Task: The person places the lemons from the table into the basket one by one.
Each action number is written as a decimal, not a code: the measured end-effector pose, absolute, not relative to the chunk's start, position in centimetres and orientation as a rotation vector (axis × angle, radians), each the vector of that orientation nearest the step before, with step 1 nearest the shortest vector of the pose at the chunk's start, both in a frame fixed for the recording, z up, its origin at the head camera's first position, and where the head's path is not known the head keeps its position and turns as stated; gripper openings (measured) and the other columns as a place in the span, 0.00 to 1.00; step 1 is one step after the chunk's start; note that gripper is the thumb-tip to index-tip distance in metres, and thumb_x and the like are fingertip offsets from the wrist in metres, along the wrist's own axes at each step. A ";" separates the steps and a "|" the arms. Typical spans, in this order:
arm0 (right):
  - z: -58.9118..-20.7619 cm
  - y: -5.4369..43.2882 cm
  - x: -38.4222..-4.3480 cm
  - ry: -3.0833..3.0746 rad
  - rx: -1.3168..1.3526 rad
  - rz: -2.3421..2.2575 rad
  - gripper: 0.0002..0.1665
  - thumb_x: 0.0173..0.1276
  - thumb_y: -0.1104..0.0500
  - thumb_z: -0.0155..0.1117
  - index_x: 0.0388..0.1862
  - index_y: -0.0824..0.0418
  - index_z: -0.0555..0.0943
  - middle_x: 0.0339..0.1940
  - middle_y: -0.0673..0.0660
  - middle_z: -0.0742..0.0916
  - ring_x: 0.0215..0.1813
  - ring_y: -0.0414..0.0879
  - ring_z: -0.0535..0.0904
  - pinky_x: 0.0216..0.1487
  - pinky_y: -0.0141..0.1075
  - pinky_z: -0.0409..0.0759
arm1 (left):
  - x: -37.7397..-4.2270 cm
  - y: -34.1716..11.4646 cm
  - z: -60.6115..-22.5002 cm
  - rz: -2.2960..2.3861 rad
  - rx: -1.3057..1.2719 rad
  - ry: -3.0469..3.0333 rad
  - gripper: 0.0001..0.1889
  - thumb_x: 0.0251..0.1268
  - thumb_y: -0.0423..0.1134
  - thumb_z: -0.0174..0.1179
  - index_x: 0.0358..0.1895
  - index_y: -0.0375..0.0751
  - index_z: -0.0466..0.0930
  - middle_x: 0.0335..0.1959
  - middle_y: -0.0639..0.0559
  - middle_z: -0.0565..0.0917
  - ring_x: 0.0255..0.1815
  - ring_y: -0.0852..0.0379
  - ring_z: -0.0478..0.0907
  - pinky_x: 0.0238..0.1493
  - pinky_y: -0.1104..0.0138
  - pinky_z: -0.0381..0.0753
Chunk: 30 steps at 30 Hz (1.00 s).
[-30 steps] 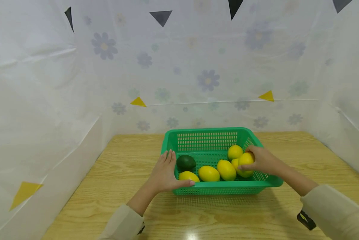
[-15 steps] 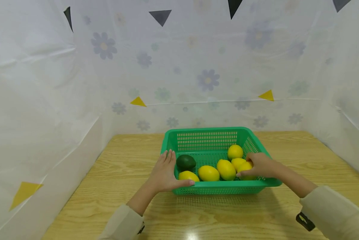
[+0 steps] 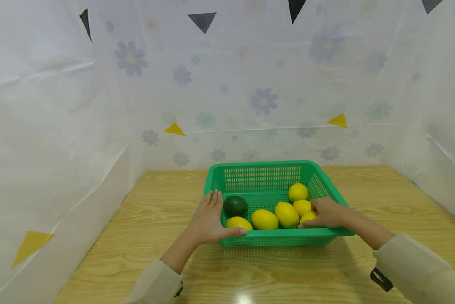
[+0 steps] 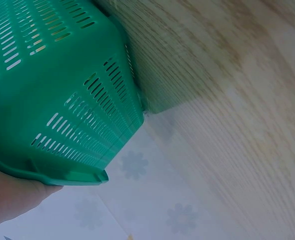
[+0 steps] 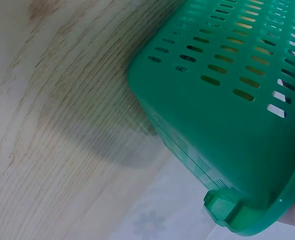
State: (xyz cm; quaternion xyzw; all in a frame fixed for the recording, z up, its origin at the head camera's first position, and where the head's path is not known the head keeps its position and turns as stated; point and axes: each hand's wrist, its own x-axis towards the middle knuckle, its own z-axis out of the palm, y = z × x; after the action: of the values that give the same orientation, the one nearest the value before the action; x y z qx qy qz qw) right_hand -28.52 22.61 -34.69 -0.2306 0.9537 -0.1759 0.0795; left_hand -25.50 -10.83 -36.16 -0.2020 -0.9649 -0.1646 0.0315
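A green slotted plastic basket (image 3: 263,165) holds several yellow lemons and one dark green avocado (image 3: 235,206). In the basket's front right corner my right hand (image 3: 328,213) has its fingers and thumb around a lemon (image 3: 309,217), partly covered by the hand. Right beside that one lie another lemon (image 3: 302,207) and an upright-looking lemon (image 3: 287,215). My left hand (image 3: 208,219) rests on the front left corner, fingers straight along the left side and thumb over the front rim. Both wrist views show mainly the basket's outer walls (image 4: 42,105).
Other lemons lie at the basket's front left (image 3: 239,223), front middle (image 3: 264,219) and back right (image 3: 298,192). Under the basket is a wood-grain table (image 3: 143,236). White sheeting with printed flowers (image 3: 264,101) walls in the back and sides.
My right hand has lowered its lemon from above the others down into the basket's front right corner. The left hand and the basket stay in place.
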 end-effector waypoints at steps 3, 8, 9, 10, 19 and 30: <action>-34.6 22.4 -28.6 2.840 -0.650 -0.530 0.27 0.54 0.41 0.68 0.27 0.62 0.72 0.17 0.49 0.69 0.20 0.39 0.63 0.22 0.28 0.62 | -25.5 -10.9 -36.1 -0.501 -0.621 -2.974 0.68 0.38 0.87 0.33 0.73 0.31 0.41 0.74 0.36 0.44 0.76 0.39 0.38 0.74 0.48 0.43; -34.4 21.8 -28.4 2.822 -0.655 -0.523 0.26 0.55 0.41 0.68 0.22 0.60 0.69 0.15 0.49 0.67 0.19 0.39 0.61 0.21 0.29 0.61 | -25.5 -10.9 -36.1 -0.506 -0.613 -2.982 0.69 0.36 0.88 0.31 0.73 0.32 0.41 0.74 0.36 0.44 0.76 0.39 0.37 0.74 0.48 0.43; -34.4 21.7 -28.4 2.822 -0.661 -0.517 0.26 0.55 0.41 0.67 0.22 0.60 0.69 0.15 0.48 0.66 0.18 0.39 0.60 0.21 0.28 0.60 | -25.5 -10.9 -36.0 -0.509 -0.612 -2.985 0.69 0.36 0.88 0.31 0.73 0.32 0.42 0.74 0.36 0.45 0.76 0.39 0.37 0.74 0.48 0.43; -34.4 21.6 -28.4 2.825 -0.667 -0.508 0.26 0.55 0.41 0.67 0.21 0.60 0.68 0.14 0.48 0.66 0.18 0.39 0.59 0.21 0.28 0.60 | -25.5 -10.9 -36.0 -0.514 -0.611 -2.987 0.69 0.36 0.88 0.31 0.73 0.32 0.42 0.74 0.36 0.45 0.76 0.39 0.37 0.74 0.48 0.43; -34.7 21.1 -28.4 2.847 -0.654 -0.452 0.25 0.56 0.42 0.67 0.23 0.60 0.68 0.16 0.49 0.67 0.18 0.40 0.60 0.22 0.29 0.60 | -25.5 -10.9 -36.1 -0.521 -0.606 -2.993 0.68 0.38 0.87 0.35 0.73 0.32 0.41 0.74 0.37 0.44 0.76 0.39 0.37 0.74 0.48 0.43; -35.0 20.8 -28.5 2.858 -0.636 -0.429 0.28 0.55 0.40 0.67 0.17 0.57 0.65 0.12 0.46 0.62 0.16 0.38 0.56 0.20 0.27 0.56 | -25.6 -10.8 -36.1 -0.504 -0.603 -2.998 0.69 0.36 0.88 0.32 0.73 0.32 0.41 0.74 0.37 0.45 0.76 0.39 0.37 0.74 0.48 0.44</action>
State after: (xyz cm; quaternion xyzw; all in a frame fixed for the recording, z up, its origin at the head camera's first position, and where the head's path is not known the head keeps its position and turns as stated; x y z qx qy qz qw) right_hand -28.47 20.79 -35.01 -0.2140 0.9618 -0.1444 0.0910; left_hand -25.57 -10.83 -36.11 -0.1944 -0.9671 -0.1626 0.0209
